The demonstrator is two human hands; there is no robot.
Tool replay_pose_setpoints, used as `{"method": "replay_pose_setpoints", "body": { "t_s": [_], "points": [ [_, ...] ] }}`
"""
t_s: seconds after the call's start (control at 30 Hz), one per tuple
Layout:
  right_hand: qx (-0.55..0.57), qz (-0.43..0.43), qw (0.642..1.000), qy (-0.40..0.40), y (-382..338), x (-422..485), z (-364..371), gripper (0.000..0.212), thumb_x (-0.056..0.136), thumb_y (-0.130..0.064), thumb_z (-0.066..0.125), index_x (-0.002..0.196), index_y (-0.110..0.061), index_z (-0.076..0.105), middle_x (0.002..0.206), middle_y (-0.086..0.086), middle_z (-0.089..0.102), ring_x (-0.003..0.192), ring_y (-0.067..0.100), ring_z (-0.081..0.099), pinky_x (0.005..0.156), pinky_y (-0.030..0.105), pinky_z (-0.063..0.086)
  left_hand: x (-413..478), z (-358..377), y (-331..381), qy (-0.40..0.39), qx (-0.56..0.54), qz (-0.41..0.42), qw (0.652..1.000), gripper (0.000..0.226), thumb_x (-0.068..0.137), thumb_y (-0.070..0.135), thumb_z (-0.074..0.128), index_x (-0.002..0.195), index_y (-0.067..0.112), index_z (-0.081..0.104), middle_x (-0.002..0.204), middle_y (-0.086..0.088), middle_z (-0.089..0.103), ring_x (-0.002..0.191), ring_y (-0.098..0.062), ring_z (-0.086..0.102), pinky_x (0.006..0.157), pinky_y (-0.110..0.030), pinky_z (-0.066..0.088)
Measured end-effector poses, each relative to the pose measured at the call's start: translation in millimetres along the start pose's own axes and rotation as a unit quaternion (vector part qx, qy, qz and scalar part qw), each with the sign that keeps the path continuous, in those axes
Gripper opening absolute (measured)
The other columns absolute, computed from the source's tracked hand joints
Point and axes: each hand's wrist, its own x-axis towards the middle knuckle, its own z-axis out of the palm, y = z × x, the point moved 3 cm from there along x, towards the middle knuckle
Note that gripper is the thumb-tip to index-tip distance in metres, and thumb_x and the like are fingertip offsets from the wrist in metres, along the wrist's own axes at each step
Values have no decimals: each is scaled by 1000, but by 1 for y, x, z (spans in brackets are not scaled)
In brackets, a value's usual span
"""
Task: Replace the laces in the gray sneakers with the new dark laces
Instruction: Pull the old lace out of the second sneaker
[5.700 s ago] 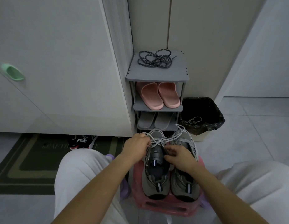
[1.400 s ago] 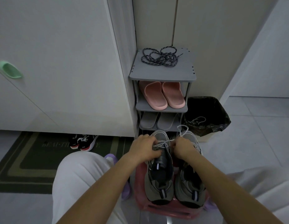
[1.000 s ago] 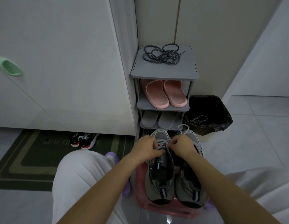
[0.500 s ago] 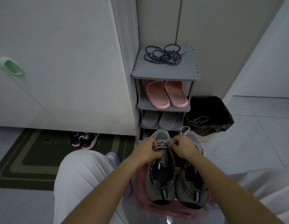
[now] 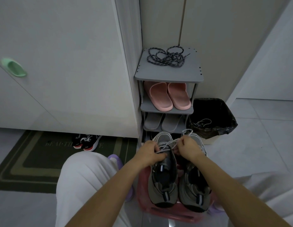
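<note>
Two gray sneakers stand side by side on a red stool (image 5: 167, 213), toes pointing away from me. On the left sneaker (image 5: 163, 179), my left hand (image 5: 150, 153) pinches its light gray lace (image 5: 167, 144) at the left eyelets. My right hand (image 5: 189, 147) grips the same lace on the right side, a loose end sticking up above the fist. The right sneaker (image 5: 194, 190) is partly hidden under my right forearm. The new dark laces (image 5: 167, 57) lie in a tangled pile on top of the gray shoe rack (image 5: 168, 75).
The rack holds pink slippers (image 5: 168, 96) and gray slippers (image 5: 163, 122) below. A black-lined bin (image 5: 213, 118) with an old lace in it stands right of the rack. Black-red shoes (image 5: 86, 141) sit on a dark mat (image 5: 27, 161) by the white cabinet (image 5: 60, 63).
Both hands have moved from mid-shoe up toward the toe end of the left sneaker's lacing. Over the last second they stay there, and the view has shifted slightly.
</note>
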Motion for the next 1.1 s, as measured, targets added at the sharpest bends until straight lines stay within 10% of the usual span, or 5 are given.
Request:
{"method": "replay_pose_setpoints", "body": {
  "t_s": [0.37,0.6,0.8,1.0,1.1],
  "points": [
    [-137,-27,990,-36,-3,-2,2,31,96,-25,48,68,-15,41,72,1,49,79,22,49,67,26,32,-6,-4,6,5,-11,-8,1000,26,79,29,71,77,14,49,75,9,44,70,-10,47,59,-21,37],
    [161,59,984,-43,4,2,-2,22,100,-13,40,79,-8,44,75,12,65,66,22,65,67,34,56,-5,-5,3,-4,-14,-19,1000,27,79,31,71,81,14,50,88,1,50,80,-13,51,69,-26,41],
    [-106,-23,994,-33,-2,1,0,16,89,-20,61,80,-6,58,84,8,61,78,19,56,69,26,42,-6,-5,6,3,-15,-23,1000,25,79,29,71,81,15,50,80,7,47,76,-13,51,64,-25,42],
    [190,43,980,43,2,3,-1,15,100,-15,36,96,-3,43,81,17,67,59,19,65,63,37,55,-4,-3,0,3,-21,-33,999,31,78,35,71,91,17,49,101,-1,54,93,-18,55,79,-30,46],
    [57,11,998,15,-1,2,2,22,94,-21,54,75,-9,50,73,8,64,62,16,59,65,32,52,-4,-2,0,7,-16,-34,999,32,78,35,71,93,18,49,104,-2,53,95,-18,55,81,-30,46]
  ]
}}
